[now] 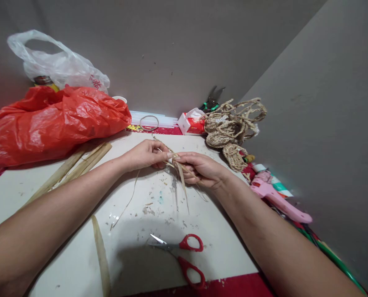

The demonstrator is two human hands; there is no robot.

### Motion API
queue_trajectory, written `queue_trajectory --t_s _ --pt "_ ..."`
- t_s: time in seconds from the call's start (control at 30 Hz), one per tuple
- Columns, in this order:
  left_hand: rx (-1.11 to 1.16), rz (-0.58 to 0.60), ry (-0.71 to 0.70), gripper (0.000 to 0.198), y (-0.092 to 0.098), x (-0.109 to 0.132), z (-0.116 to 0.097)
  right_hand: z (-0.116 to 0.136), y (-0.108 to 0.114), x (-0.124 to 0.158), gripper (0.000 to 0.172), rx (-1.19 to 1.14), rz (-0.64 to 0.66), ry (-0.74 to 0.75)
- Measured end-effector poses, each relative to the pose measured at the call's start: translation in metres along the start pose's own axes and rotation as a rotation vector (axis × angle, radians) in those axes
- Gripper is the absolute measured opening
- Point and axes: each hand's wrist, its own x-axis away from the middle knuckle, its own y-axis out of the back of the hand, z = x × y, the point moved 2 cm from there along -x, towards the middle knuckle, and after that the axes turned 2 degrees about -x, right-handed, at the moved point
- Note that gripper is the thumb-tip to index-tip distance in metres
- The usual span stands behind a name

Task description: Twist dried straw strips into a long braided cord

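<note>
Both hands meet over the white board, pinching thin strips of dried plant fibre (181, 177). My left hand (148, 155) is closed, its thumb and forefinger gripping the strips near where they cross. Touching it from the other side, my right hand (199, 167) is closed on the same strips, with fingers curled beneath. Loose ends hang down towards me, and a thin strand trails below the left hand. Nearer to me, red-handled scissors (184, 247) lie spread apart on the board. A broader dried strip (100, 255) lies left of them.
A red plastic bag (60, 123) and long dried leaves (84, 163) are on the left. Coiled braided cord (224, 130), a tissue pack (192, 121) and pliers (213, 99) stand back right. A pink glue gun (279, 200) lies along the right edge. Fibre scraps dot the white board (140, 264).
</note>
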Motion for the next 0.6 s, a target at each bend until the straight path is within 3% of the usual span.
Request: queue_trajectory --t_s 0.33,0.6 --pt "-0.037 -0.036 -0.017 0.011 -0.0032 0.0009 0.0000 -0.0006 0.0018 -0.0012 0.021 -0.044 0.003 -0.012" --pt "-0.314 -0.038 -0.147 0.024 -0.0076 0.0011 0.0007 -0.0026 0.0017 -0.0020 0.024 -0.057 0.006 -0.031"
